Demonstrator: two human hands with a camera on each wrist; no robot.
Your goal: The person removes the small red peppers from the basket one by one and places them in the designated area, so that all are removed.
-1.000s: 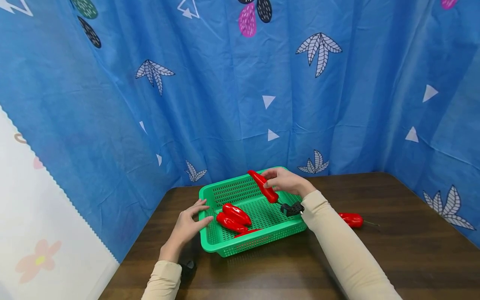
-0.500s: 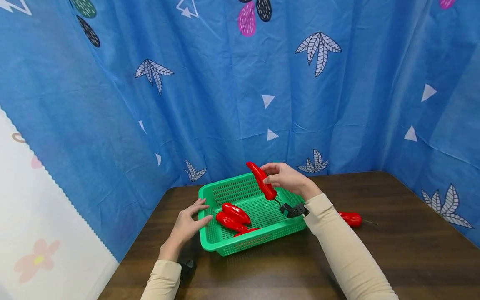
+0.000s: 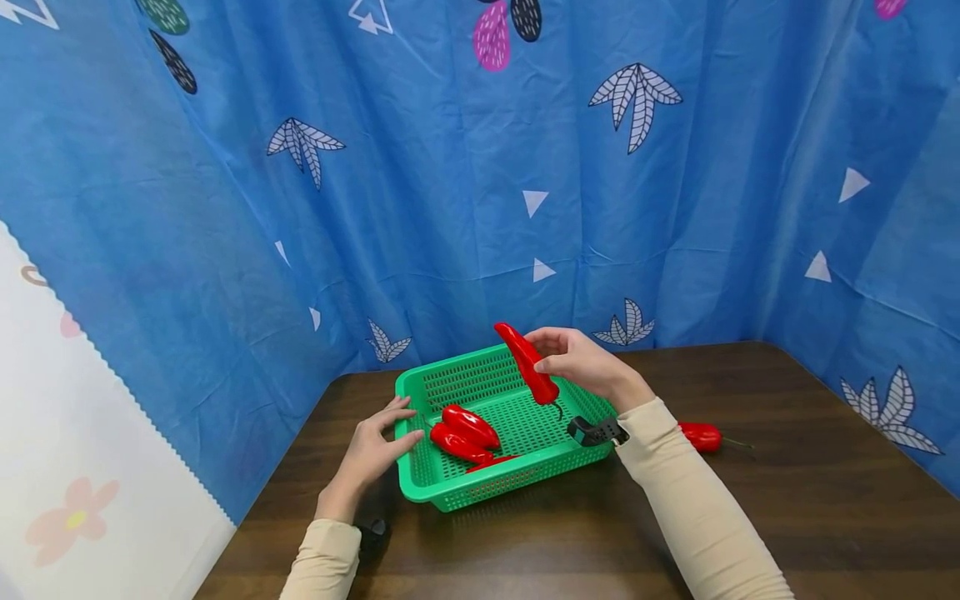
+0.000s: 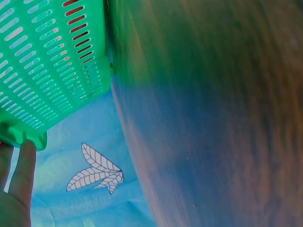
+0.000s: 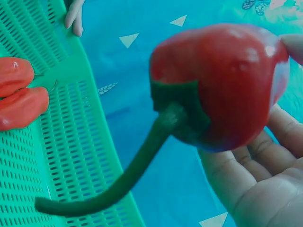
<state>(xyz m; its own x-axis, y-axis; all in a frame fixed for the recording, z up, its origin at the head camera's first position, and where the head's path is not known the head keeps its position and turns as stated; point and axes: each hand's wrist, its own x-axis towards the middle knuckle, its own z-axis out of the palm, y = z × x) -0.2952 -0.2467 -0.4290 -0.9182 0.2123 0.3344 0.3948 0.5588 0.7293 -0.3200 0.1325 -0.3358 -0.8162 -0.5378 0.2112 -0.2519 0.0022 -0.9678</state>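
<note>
Right hand [image 3: 585, 362]: thumb and fingers pinch a red pepper [image 3: 527, 365], tilted, stem end down, above the green basket [image 3: 555, 460] | left hand [image 3: 371, 446]: fingers apart, touching the basket's left end | in basket: other red peppers [image 3: 471, 427] | right of basket: one more pepper [image 3: 701, 437], partly behind the sleeve [image 3: 697, 492], on the brown table [image 3: 810, 500]

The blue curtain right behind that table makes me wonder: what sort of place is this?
Probably an indoor filming corner, though I can't be certain: the patterned blue curtain hangs close behind the brown table, and the black wrist device looks like a camera.
</note>
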